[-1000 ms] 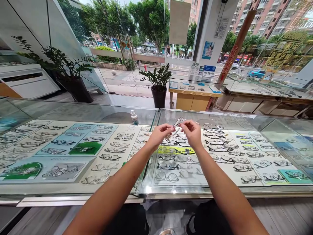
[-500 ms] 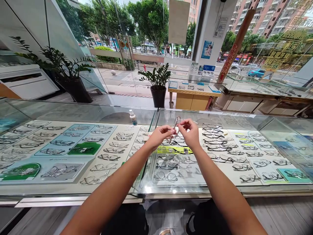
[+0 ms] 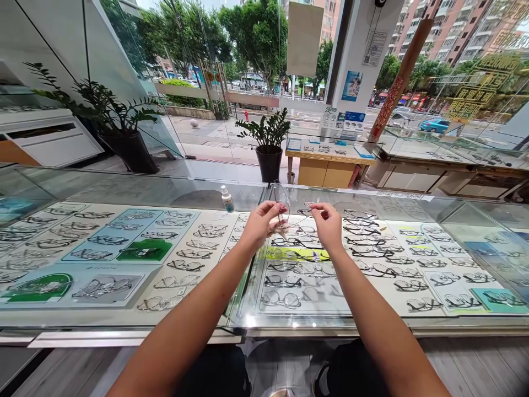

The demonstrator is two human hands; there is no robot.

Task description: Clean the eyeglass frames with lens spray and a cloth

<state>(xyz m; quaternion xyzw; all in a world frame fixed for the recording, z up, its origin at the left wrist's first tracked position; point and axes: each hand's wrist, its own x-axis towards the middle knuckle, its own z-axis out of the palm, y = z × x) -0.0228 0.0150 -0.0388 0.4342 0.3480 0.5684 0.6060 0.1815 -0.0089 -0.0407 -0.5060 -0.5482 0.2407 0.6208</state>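
A pair of thin-framed eyeglasses (image 3: 282, 194) is held up over the glass display counter (image 3: 243, 275), its lens side turned nearly edge-on. My left hand (image 3: 261, 225) is closed on the frame near a lens, thumb and fingers pinching it. Off to the right, my right hand (image 3: 328, 225) is closed in a pinch, seemingly at the end of a thin temple arm reaching across from the frame. That arm is faint against the glasses on show below. Beneath both hands, rows of eyeglasses (image 3: 282, 281) lie inside the case.
A small white bottle (image 3: 227, 199) stands on the counter left of my hands. More eyeglasses (image 3: 413, 285) fill the case on the right. Beyond the counter are a potted plant (image 3: 269, 157), a wooden display table (image 3: 326, 171) and large windows onto a street.
My hands have moved apart, the left shifting slightly left and the right slightly right. The eyeglasses have turned, with a lens now standing up by my left hand.
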